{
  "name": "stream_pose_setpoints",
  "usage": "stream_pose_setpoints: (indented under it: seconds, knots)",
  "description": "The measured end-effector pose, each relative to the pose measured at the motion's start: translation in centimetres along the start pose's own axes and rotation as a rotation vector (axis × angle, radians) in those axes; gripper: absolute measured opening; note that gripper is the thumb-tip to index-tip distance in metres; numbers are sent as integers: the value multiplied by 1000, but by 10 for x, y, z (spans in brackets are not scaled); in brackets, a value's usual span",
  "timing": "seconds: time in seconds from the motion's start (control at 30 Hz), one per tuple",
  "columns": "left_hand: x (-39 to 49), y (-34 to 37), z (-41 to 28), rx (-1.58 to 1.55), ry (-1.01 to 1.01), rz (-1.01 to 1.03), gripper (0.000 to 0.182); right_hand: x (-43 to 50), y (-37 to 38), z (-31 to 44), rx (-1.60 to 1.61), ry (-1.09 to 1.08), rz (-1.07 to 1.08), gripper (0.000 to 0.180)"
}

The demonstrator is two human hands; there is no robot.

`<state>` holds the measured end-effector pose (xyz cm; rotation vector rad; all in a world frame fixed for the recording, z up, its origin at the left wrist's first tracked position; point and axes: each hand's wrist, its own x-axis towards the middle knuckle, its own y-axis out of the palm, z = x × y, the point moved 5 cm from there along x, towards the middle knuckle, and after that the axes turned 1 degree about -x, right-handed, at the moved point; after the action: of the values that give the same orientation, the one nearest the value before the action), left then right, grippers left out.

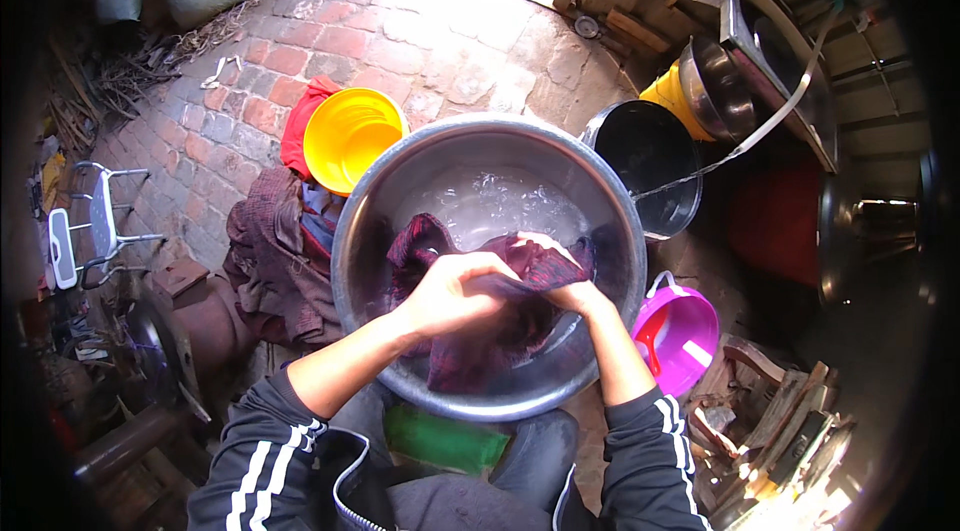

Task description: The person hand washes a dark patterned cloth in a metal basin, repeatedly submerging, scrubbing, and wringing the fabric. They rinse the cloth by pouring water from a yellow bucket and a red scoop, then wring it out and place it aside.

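A large round metal basin (360, 216) with water (495, 205) in it stands right before me, at my knees. Over the water my left hand (461, 295) grips a fold of a wet, dark red patterned garment (487, 351). On the far side of the same cloth, my right hand (562, 268) holds another part, its fingers partly covered by the fabric. The rest of the garment hangs down into the basin, and a bunched part lies against the left inside. What lies under the cloth is hidden.
Left of the basin are a yellow bucket (352, 137), a red cloth (304, 118) and a heap of clothes (274, 253). Water runs from a hose (795, 96) into a black bucket (645, 156) at the right. Nearer stand a purple bucket (686, 328) and scrap wood (780, 426).
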<state>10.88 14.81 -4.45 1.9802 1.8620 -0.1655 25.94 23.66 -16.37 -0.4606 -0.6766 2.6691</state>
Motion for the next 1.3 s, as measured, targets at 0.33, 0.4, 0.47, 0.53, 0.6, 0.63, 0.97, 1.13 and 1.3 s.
stream_pose_setpoints:
  seconds: [0.33,0.4,0.47,0.53,0.6,0.63,0.97,1.13,1.3]
  knots:
    - [-89,-15,-105,-431,51,-333,24,-92,-48,129,686,325,-510,32]
    - [-107,-12,-137,-462,102,-341,23,-101,-63,169,714,284,-543,31]
    - [-125,-8,-169,-488,106,-338,23,-109,-83,209,763,232,-555,27]
    - [-141,-1,-203,-512,150,-307,23,-116,-104,249,770,197,-575,23]
    - [-155,4,-236,-534,198,-275,23,-123,-127,289,761,166,-582,22]
    - [-164,7,-250,-548,217,-259,23,-129,-137,310,769,139,-578,23]
    - [-229,5,-332,-587,376,-301,31,-192,-215,448,570,-77,-627,22]
    - [-200,-26,-282,-276,285,-403,31,-183,-197,399,394,43,-577,29]
    - [-190,-85,-182,-103,182,-647,31,-189,-161,318,393,270,-700,31]
